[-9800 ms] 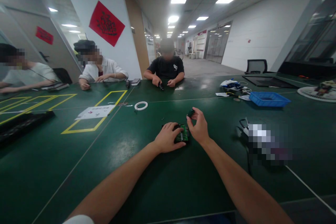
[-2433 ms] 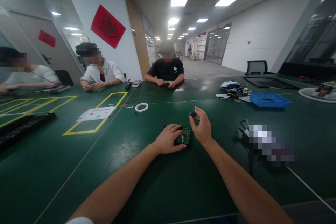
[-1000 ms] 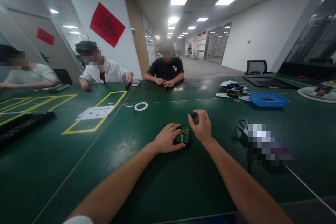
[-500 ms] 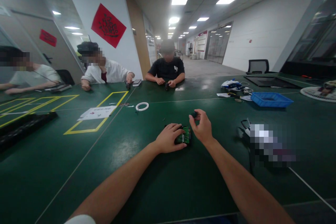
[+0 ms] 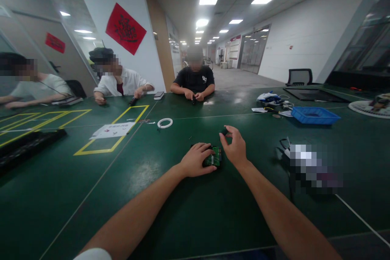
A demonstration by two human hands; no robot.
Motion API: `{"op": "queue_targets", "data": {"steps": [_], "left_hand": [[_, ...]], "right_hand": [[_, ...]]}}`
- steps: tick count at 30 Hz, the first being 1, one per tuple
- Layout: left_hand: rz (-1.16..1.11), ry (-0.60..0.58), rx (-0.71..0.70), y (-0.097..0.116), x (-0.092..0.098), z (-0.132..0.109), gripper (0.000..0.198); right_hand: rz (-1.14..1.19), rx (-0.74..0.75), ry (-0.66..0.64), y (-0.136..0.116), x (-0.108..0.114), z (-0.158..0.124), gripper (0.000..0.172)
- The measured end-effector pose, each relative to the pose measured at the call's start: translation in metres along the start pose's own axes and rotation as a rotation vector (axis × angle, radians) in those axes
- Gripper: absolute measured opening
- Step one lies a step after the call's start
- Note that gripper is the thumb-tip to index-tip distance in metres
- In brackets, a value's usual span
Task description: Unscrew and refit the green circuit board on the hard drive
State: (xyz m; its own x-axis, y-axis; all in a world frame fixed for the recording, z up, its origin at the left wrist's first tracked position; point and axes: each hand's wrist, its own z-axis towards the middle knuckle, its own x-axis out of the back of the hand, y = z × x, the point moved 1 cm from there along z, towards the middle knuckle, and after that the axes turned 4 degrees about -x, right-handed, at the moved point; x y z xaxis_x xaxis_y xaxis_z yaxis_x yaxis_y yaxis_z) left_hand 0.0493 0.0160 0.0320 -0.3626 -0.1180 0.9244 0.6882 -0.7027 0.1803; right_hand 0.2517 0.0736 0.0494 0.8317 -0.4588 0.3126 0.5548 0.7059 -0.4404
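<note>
A green circuit board (image 5: 217, 157) with a dark edge lies on the table in front of me. My left hand (image 5: 197, 160) is closed over its left part, fingers across the top and thumb along the near edge, so much of the board is hidden. Just to the right and slightly above the board, my right hand (image 5: 234, 146) pinches a small dark piece (image 5: 224, 131) between thumb and fingers. That piece is too small and dark to name.
A white ring (image 5: 165, 123) and a paper sheet (image 5: 112, 131) lie to the left. At right are a blue tray (image 5: 315, 115), a blurred-out item (image 5: 313, 166) with a cable, and a white round grille (image 5: 365, 109). Three people sit across the table.
My hands have hardly moved; the dark piece in my right hand has tilted slightly. Across the table, the hand of the person in white has shifted left with a dark item.
</note>
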Motion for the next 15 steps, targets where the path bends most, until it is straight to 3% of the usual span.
{"op": "queue_targets", "data": {"steps": [6, 15], "left_hand": [[0.001, 0.014, 0.000, -0.0004, -0.0007, -0.0003, 0.066], [0.009, 0.006, -0.007, -0.0001, 0.0006, -0.0008, 0.067]], "right_hand": [[-0.014, 0.049, -0.043, -0.0009, 0.0031, 0.0032, 0.031], [-0.040, 0.052, -0.003, -0.0012, 0.0035, 0.0050, 0.029]]}}
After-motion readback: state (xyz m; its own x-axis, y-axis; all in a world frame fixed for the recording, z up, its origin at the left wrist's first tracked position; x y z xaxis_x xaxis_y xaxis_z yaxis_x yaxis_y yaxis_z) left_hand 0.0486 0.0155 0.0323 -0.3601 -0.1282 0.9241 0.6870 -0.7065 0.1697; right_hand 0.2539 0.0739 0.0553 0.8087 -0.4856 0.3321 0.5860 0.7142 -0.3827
